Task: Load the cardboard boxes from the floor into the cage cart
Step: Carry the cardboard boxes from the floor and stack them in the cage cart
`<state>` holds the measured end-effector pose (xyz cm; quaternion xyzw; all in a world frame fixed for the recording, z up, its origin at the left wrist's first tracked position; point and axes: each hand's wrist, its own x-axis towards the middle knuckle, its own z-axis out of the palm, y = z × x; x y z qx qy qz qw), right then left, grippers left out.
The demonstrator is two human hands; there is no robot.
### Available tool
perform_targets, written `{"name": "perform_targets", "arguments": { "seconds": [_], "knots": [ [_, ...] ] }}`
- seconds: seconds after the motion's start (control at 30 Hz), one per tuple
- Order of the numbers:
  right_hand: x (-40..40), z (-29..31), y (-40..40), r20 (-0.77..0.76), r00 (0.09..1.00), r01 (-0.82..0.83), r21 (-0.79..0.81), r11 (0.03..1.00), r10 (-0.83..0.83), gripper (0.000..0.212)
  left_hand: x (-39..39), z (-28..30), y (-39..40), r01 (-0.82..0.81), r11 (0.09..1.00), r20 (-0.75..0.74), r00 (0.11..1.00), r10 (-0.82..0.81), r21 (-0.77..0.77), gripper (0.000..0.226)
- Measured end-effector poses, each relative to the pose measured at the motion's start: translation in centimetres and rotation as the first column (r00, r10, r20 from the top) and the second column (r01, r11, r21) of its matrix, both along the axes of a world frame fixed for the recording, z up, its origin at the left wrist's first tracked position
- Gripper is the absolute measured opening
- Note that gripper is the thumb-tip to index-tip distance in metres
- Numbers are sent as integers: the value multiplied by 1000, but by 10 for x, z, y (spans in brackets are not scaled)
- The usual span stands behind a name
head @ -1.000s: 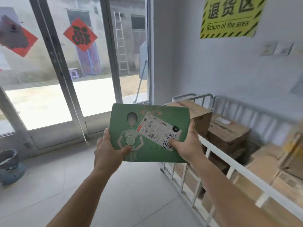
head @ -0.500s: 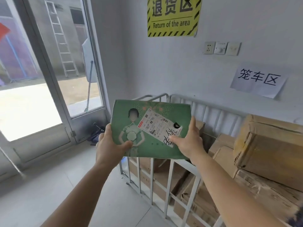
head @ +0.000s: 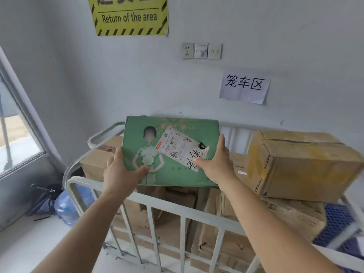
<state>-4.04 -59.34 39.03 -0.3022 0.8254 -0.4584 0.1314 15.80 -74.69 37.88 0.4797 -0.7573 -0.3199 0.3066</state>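
A flat green box (head: pixel 177 174) with a printed figure and a white shipping label is held out over the cage cart. My left hand (head: pixel 120 173) grips its lower left edge, thumb on the front. My right hand (head: pixel 217 166) holds its right edge, thumb on the label. The white metal cage cart (head: pixel 173 205) stands below and behind the box, its near rail just under my wrists. Brown cardboard boxes fill the cart, with a large one (head: pixel 299 166) on top at the right and another (head: pixel 98 160) at the left.
The cart stands against a grey wall with a yellow sign (head: pixel 130 16), wall sockets (head: pixel 201 51) and a paper note (head: pixel 244 86). A blue water bottle (head: pixel 67 207) and a folded dark umbrella (head: pixel 43 200) lie on the floor left of the cart. A blue perforated crate (head: pixel 336 223) is at the right.
I have turned right and stepped up to the cart. The green box, held in both hands throughout, has moved from beside the cart to above its stacked boxes.
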Motion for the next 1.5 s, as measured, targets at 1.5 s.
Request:
{"name": "perform_targets", "arguments": {
  "seconds": [1.5],
  "knots": [
    [-245, -127, -373, 362, 845, 387, 94, 917, -393, 56, -307, -90, -438, 319, 920, 231, 900, -369, 228, 57]
  ]
}}
